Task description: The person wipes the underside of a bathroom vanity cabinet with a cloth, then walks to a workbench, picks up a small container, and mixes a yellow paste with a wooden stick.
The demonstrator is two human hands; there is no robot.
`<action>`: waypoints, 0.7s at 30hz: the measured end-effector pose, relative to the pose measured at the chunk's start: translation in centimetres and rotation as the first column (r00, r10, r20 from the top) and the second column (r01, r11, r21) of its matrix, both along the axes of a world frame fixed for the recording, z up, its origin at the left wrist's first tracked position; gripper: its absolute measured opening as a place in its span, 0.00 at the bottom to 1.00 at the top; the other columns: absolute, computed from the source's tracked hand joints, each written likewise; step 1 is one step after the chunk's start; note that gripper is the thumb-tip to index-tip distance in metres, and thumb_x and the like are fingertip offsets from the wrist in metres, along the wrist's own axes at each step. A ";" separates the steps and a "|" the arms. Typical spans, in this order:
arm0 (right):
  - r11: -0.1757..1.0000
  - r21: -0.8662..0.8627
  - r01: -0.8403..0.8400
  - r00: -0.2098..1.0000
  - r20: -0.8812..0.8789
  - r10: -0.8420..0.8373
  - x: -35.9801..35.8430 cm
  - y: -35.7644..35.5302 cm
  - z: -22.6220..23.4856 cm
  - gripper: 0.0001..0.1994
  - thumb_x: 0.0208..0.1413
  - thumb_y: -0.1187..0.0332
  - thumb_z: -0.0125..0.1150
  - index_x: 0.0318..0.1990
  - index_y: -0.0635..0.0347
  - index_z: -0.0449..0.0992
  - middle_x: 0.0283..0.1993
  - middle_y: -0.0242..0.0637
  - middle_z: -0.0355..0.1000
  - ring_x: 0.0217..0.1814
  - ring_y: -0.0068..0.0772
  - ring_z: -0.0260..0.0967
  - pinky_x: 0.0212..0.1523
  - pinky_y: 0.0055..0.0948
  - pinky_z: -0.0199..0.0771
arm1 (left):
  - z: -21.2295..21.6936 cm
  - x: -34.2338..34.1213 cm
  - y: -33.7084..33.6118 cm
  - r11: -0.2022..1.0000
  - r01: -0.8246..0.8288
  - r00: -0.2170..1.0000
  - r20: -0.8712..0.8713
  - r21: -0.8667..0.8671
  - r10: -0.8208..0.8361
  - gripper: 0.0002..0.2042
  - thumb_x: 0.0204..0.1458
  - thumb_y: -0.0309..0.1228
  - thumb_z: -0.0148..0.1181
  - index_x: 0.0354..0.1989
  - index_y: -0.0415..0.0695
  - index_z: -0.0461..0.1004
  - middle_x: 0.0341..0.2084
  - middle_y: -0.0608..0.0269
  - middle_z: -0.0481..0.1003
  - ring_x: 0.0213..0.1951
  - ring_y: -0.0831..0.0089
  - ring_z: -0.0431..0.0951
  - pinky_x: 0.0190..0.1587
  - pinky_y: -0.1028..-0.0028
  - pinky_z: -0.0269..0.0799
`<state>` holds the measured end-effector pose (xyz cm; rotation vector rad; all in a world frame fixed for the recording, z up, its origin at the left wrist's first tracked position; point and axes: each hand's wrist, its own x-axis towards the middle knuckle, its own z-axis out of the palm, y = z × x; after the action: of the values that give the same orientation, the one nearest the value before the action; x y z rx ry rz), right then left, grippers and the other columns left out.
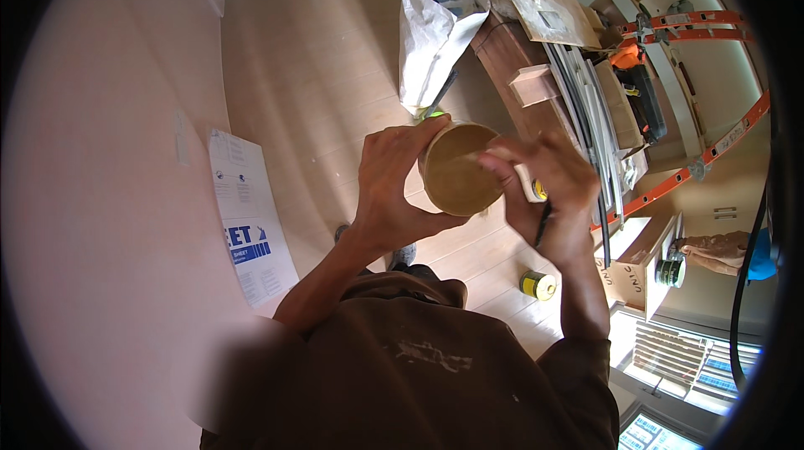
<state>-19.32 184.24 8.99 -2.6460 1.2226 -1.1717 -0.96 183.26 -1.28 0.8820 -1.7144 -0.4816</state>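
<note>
My left hand (387, 186) grips a round, open tub (452, 180) by its side, thumb and fingers spread around the rim. The tub is tilted so that its tan inside faces me; whether that is its contents or its bare bottom I cannot tell. My right hand (544, 178), smeared by motion, is closed at the tub's right rim. A dark handle (544, 224) sticks out below its palm, and a faint pale streak over the tub may be the other end of this thin tool. Its exact kind is hidden.
A white sack (440, 39) of debris stands ahead. Boards and long trim strips (578, 115) are stacked to the right, beside an orange ladder (720, 144). A yellow-green can (537, 286) sits on the floor at right. A printed white sheet (249, 215) lies by the left wall.
</note>
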 end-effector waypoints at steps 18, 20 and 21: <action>1.000 0.026 -0.002 0.999 0.045 0.001 0.6 0.1 0.1 0.12 0.42 0.81 0.73 0.35 0.60 0.80 0.32 0.35 0.80 0.28 0.32 0.72 0.28 0.27 0.70 | 0.4 0.5 0.0 1.000 -0.014 0.999 0.032 -0.021 0.015 0.48 0.20 0.36 0.81 0.60 0.43 0.68 0.52 0.62 0.75 0.49 0.63 0.73 0.53 0.64 0.61; 0.996 0.091 -0.023 1.000 0.002 0.023 -0.5 0.2 0.5 0.12 0.41 0.81 0.73 0.35 0.61 0.80 0.32 0.35 0.80 0.29 0.32 0.73 0.29 0.28 0.71 | 0.6 0.7 0.0 0.999 -0.026 0.999 0.043 -0.032 0.027 0.48 0.20 0.36 0.81 0.60 0.43 0.69 0.52 0.62 0.75 0.49 0.63 0.74 0.53 0.64 0.61; 0.992 0.123 -0.028 0.999 -0.025 0.031 -1.1 0.3 0.8 0.12 0.41 0.82 0.73 0.35 0.61 0.81 0.32 0.35 0.80 0.29 0.32 0.73 0.29 0.28 0.71 | 0.7 0.6 0.0 0.999 -0.028 0.999 0.045 -0.030 0.029 0.48 0.21 0.36 0.81 0.60 0.43 0.69 0.51 0.62 0.76 0.49 0.63 0.74 0.53 0.64 0.61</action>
<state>-20.38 184.58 9.76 -2.5894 1.2132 -1.0247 -0.35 183.31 -0.62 0.9010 -1.7440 -0.4188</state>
